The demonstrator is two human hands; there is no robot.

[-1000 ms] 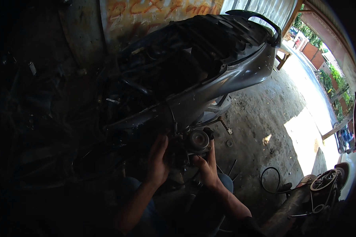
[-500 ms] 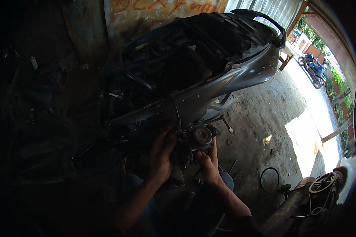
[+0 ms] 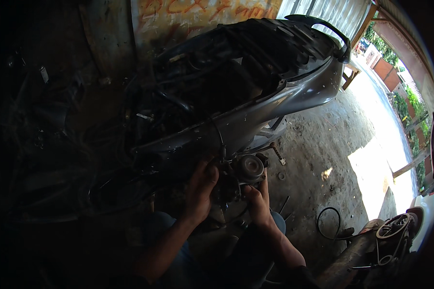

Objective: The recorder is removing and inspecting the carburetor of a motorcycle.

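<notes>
A carburetor (image 3: 250, 166) with a round, dull metal cap sits between my hands, beside the grey scooter body (image 3: 236, 123). My right hand (image 3: 259, 204) is closed around its right and lower side, thumb in front and fingers behind. My left hand (image 3: 201, 190) is closed at its left side, by the lower end of a thin black cable (image 3: 219, 132) that runs down from the scooter. Deep shadow covers the left fingertips, so their exact grip is hard to make out. The scooter has no seat on it, and its dark inner frame lies exposed.
Behind the carburetor a kick lever (image 3: 278, 154) sticks out. A small ring (image 3: 281, 176) lies on the rough floor (image 3: 313, 144). To the right are a looped black hose (image 3: 329, 209) and a dark machine part with cables (image 3: 390, 231). A rusty metal wall (image 3: 202, 14) stands behind.
The whole view has shifted slightly, with the scooter and carburetor now a little lower and to the right. My left thumb has moved slightly. A motorcycle with a rider outside has left the view.
</notes>
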